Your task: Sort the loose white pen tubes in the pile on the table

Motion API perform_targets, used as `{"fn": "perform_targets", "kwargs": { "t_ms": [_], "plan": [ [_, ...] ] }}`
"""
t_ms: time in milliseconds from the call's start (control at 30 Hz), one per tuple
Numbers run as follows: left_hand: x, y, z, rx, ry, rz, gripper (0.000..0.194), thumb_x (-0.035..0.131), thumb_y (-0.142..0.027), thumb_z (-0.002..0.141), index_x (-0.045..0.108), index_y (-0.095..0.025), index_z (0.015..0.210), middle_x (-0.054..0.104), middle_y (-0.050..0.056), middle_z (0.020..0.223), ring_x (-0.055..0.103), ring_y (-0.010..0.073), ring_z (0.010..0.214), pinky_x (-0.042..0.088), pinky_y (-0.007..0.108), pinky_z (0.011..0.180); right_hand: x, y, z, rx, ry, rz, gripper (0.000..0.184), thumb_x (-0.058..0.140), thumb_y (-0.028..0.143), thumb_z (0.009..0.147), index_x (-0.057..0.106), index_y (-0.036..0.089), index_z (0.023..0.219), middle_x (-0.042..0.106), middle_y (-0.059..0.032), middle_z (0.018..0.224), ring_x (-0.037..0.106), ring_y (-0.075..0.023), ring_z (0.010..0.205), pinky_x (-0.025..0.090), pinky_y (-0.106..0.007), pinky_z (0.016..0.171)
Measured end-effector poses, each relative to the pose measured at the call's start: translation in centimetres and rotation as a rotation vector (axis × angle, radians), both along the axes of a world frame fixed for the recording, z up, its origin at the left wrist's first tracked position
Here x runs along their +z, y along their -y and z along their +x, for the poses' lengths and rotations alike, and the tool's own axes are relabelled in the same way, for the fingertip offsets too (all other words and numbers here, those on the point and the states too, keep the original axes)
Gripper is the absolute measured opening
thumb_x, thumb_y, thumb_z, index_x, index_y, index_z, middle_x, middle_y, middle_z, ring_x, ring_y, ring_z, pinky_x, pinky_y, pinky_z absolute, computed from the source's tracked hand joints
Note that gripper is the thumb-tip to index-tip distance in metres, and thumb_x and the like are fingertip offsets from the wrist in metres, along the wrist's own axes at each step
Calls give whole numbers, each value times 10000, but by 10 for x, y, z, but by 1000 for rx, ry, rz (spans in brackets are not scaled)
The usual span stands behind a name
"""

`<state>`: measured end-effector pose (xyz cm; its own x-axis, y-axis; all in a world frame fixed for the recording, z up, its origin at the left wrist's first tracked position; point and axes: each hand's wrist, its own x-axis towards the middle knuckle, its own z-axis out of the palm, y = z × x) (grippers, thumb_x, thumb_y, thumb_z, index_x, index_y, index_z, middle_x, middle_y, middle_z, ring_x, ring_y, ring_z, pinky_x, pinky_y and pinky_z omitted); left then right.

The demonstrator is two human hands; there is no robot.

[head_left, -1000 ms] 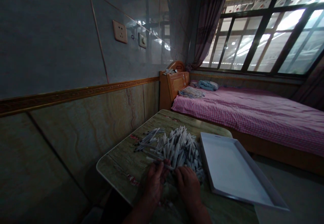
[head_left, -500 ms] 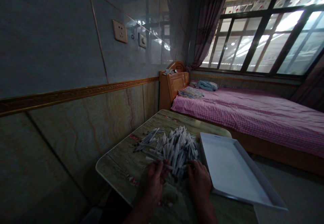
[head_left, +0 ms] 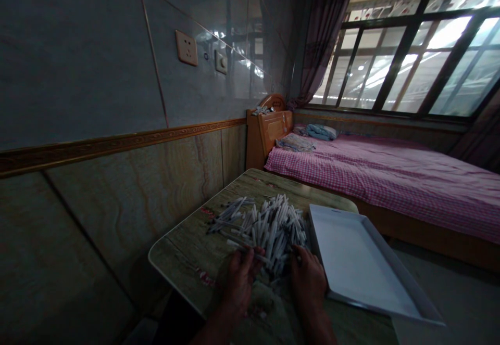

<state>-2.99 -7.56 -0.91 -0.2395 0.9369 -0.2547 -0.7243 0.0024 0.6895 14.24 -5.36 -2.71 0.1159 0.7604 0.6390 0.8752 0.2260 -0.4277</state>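
A heap of slim whitish pens [head_left: 269,225], several with dark ends, lies on the small table. My left hand [head_left: 239,277], at the near left of the heap, is closed around a pale pen [head_left: 255,255] held slantwise between thumb and fingers. My right hand [head_left: 308,277] is at the heap's near right edge, its fingers curled together. What those fingers hold, if anything, is too dark to make out. A smaller, looser group of pens [head_left: 230,214] with dark tips lies to the left of the main heap.
To the right, a shallow white tray [head_left: 359,256] rests partly on the green marbled table [head_left: 183,251] and juts past its edge. Beyond stands a bed [head_left: 375,168] with a pink checked cover. A tiled wall [head_left: 97,74] runs along the left.
Both hands stay almost in place. The fingers of my right hand have shifted slightly at the heap's edge, and my left hand still holds the pen.
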Motion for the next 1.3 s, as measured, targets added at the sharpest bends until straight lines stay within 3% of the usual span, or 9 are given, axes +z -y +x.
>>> {"fn": "perform_targets", "kwargs": {
  "t_ms": [133,333,567,900,1067,1300],
  "plan": [
    [3,1,1,29,-19,1,393,892,-400,590,661,-178,817,772,64,855,749,238,848,592,319,750,9,7,-8,140,4,57,266,422,309,986,677,233,985,697,-45,895,615,-202,833,402,-307,761],
    [4,1,1,0,-30,8,400,888,-421,586,658,-181,809,773,66,853,749,246,871,587,312,746,20,23,-32,395,92,1,216,457,307,1001,656,246,941,655,-19,840,585,-189,797,367,-294,750],
    [4,1,0,-1,12,-11,304,867,-320,643,638,-198,803,776,51,859,751,220,863,590,300,765,11,19,-32,360,88,8,325,428,295,1020,605,228,755,599,-5,707,557,-170,708,335,-273,698],
    [-2,-5,-5,130,36,-32,38,675,-193,835,651,-181,809,775,68,892,751,202,872,605,306,786,8,9,-13,260,-6,6,262,458,325,988,657,235,843,662,-27,809,599,-188,772,370,-287,734],
    [-2,-8,-14,254,-25,-25,65,639,-205,868,680,-179,825,770,67,914,750,195,880,602,291,789,7,5,-2,168,-38,30,290,436,371,991,665,230,883,670,-42,839,599,-205,783,396,-304,737],
    [-1,-9,-18,300,-23,-11,76,648,-241,849,683,-193,801,762,52,878,743,181,801,602,293,756,14,5,2,86,-21,153,339,430,430,1000,637,223,827,642,-41,775,577,-199,739,397,-300,713]
  ]
}}
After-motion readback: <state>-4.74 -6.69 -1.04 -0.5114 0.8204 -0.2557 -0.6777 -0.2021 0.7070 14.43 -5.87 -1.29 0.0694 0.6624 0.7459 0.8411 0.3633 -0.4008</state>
